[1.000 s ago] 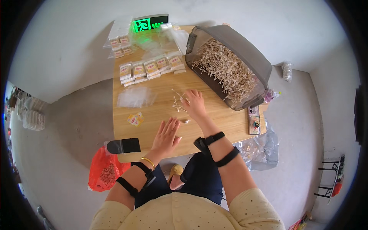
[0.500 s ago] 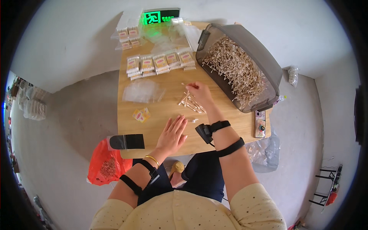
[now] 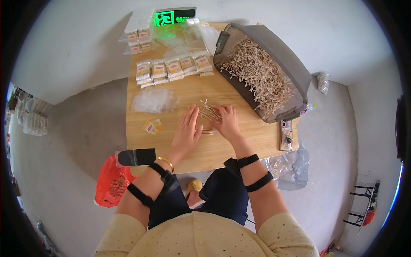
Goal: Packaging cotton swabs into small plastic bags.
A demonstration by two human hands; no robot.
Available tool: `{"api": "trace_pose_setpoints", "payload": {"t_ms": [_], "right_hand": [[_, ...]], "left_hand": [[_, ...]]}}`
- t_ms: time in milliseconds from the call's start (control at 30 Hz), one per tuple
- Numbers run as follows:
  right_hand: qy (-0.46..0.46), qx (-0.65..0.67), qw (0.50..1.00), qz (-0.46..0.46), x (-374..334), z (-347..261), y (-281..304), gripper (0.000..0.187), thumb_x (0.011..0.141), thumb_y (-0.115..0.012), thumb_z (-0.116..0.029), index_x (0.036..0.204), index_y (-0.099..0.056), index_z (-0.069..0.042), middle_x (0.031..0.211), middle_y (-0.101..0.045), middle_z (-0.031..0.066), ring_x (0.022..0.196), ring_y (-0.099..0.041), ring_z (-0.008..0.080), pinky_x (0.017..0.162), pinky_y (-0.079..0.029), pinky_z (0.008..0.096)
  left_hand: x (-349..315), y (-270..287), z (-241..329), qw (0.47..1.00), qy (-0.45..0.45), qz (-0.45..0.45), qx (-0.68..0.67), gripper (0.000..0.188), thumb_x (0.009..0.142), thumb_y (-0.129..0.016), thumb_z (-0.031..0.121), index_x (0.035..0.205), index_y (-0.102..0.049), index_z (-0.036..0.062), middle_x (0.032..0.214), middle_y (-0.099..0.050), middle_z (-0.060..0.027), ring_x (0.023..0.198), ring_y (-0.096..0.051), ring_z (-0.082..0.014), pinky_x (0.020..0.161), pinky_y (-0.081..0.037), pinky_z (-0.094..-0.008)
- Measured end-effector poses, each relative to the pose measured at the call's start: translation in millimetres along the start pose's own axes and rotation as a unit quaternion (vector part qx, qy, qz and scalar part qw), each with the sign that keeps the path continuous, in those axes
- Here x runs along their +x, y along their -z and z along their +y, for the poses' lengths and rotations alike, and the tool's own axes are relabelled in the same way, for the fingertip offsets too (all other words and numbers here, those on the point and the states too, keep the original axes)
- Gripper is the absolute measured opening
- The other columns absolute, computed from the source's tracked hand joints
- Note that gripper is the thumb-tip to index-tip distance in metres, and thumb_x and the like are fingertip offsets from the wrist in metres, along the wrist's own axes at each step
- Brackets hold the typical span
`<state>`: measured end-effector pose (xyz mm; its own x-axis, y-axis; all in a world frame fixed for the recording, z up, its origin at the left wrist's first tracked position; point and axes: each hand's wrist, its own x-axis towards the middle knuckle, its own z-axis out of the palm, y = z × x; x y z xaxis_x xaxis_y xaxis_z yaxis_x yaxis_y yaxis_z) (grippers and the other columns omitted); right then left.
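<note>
A loose heap of cotton swabs [image 3: 207, 112] lies on the wooden table [image 3: 250, 139] between my two hands. My left hand [image 3: 186, 130] rests along the heap's left side, fingers stretched out and thumb apart. On the other side, my right hand [image 3: 228, 123] touches the swabs' right ends with slightly bent, parted fingers. Just below the heap, a few swabs [image 3: 208, 132] lie side by side, partly hidden near my left thumb. Small yellow-and-white cards [image 3: 152, 127] and flat clear plastic bags [image 3: 150, 101] lie left of my left hand.
A large grey bin [image 3: 299, 64], tipped toward me, holds many swabs at the right. Packed swab bundles [image 3: 173, 68] line the far side, below a lit green exit sign [image 3: 165, 18]. A phone [image 3: 286, 136] lies at the right edge; a red bag [image 3: 102, 188] sits lower left.
My right hand has come down from above the heap to its right side. My left hand has moved up alongside the swabs, which lie closer together. The view has shifted slightly.
</note>
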<state>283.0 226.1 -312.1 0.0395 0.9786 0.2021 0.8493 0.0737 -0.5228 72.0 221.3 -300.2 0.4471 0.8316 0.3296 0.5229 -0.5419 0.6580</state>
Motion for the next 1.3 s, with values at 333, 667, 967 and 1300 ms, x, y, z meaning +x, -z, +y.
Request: {"api": "trace_pose_setpoints", "payload": {"t_ms": [333,667,967,1300], "right_hand": [[-0.03,0.037,0.998,0.033,-7.3,-4.4,-6.2,0.047,0.077,-0.083,-0.024,0.122,-0.068,-0.019,0.117,-0.059,0.0062,0.115,-0.053,0.0313,0.098,-0.042,0.0465],[0.011,0.058,0.998,-0.027,-13.9,-22.4,-7.1,0.028,0.082,-0.078,-0.018,0.11,-0.075,-0.02,0.112,-0.06,0.0045,0.113,-0.053,0.0304,0.097,-0.043,0.0455],[-0.04,0.06,0.996,0.057,-69.2,22.9,42.1,0.023,0.083,-0.071,-0.018,0.106,-0.075,-0.013,0.118,-0.065,0.0154,0.115,-0.055,0.0367,0.103,-0.044,0.0484],[-0.144,0.138,0.965,0.171,-184.0,46.1,115.8,0.016,0.073,-0.076,-0.011,0.088,-0.072,-0.012,0.105,-0.062,0.0137,0.106,-0.057,0.0365,0.09,-0.049,0.0472]], "left_hand": [[73.5,12.5,-23.9,0.969,-0.025,-0.187,0.157,0.045,0.091,-0.057,0.004,0.137,-0.06,0.0037,0.15,-0.05,-0.0115,0.134,-0.05,-0.0329,0.114,-0.041,-0.045],[43.4,30.0,-27.2,0.993,0.008,-0.107,0.043,0.044,0.085,-0.055,-0.006,0.128,-0.063,0.0009,0.135,-0.059,-0.0148,0.121,-0.057,-0.0369,0.107,-0.046,-0.0452],[27.0,-7.3,-31.1,0.978,-0.14,-0.123,0.095,0.064,0.09,-0.06,0.0,0.151,-0.045,0.0065,0.154,-0.045,-0.0204,0.145,-0.04,-0.0397,0.12,-0.031,-0.0524],[24.7,-15.8,-79.9,0.882,-0.195,0.006,0.43,0.063,0.11,-0.038,0.041,0.161,-0.029,0.0053,0.165,-0.031,-0.0182,0.152,-0.032,-0.0344,0.121,-0.03,-0.0497]]}}
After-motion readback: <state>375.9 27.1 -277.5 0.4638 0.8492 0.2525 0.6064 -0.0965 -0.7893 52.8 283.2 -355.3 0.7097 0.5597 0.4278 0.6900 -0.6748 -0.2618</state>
